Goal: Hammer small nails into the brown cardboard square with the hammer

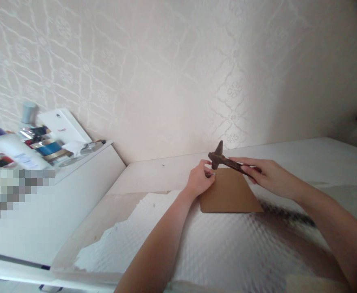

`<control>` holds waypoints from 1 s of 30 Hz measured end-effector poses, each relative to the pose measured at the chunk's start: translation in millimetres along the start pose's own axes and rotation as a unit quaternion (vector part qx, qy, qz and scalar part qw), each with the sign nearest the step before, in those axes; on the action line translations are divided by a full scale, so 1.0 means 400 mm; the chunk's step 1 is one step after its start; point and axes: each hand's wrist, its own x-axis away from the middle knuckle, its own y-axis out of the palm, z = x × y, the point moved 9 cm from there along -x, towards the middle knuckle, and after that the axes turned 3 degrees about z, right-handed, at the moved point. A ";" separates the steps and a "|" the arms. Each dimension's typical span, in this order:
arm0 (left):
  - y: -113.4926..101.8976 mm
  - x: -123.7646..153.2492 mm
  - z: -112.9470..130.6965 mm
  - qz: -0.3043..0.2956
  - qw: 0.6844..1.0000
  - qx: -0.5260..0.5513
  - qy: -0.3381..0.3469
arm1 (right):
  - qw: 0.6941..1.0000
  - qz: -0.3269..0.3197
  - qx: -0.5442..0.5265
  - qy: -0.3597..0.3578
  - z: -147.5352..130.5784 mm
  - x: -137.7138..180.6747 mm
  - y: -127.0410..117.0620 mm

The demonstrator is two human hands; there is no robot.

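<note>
My right hand (265, 175) is wrapped round the handle of a dark, worn hammer (229, 162). The hammer's head is at the far left end, just above a flat piece of brown cardboard (230, 195) and close to my left fingers. My left hand (201, 179) rests at the cardboard's upper left corner with its fingers pinched together. Whatever sits between those fingertips is too small to make out. The cardboard lies flat on the silvery textured sheet (215, 240).
Patterned wallpaper (172, 81) rises behind the white surface (148, 177). On the left, a white cabinet (83, 195) carries a white box (64, 126), a pale tube (16, 150), a blue roll of tape (48, 148) and other clutter. The silvery sheet has a ragged left edge.
</note>
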 end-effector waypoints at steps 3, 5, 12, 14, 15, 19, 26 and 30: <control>0.000 -0.001 0.001 0.000 1.000 -0.002 0.001 | 1.000 -0.018 -0.013 0.001 -0.001 0.000 0.009; 0.000 -0.002 0.002 0.000 1.000 -0.006 0.001 | 1.000 -0.022 -0.022 0.002 0.000 0.000 0.013; -0.001 -0.002 0.003 -0.002 1.000 -0.017 -0.010 | 0.999 -0.023 -0.033 -0.016 -0.006 0.000 0.021; 0.000 -0.003 0.003 -0.003 1.000 -0.011 -0.007 | 0.999 -0.020 -0.031 -0.006 -0.001 0.000 0.020; 0.001 -0.003 0.003 -0.003 1.000 -0.009 -0.005 | 0.999 -0.020 -0.030 0.000 0.002 -0.001 0.020; 0.002 -0.001 0.003 -0.001 1.000 -0.013 0.004 | 0.999 -0.029 -0.029 0.004 0.008 -0.001 0.025; 0.002 0.000 0.003 -0.008 1.000 -0.016 -0.004 | 0.999 -0.022 -0.030 0.009 0.015 -0.001 0.024; 0.003 -0.002 0.006 -0.013 1.000 -0.009 0.002 | 0.999 -0.013 -0.038 0.014 0.021 -0.002 0.021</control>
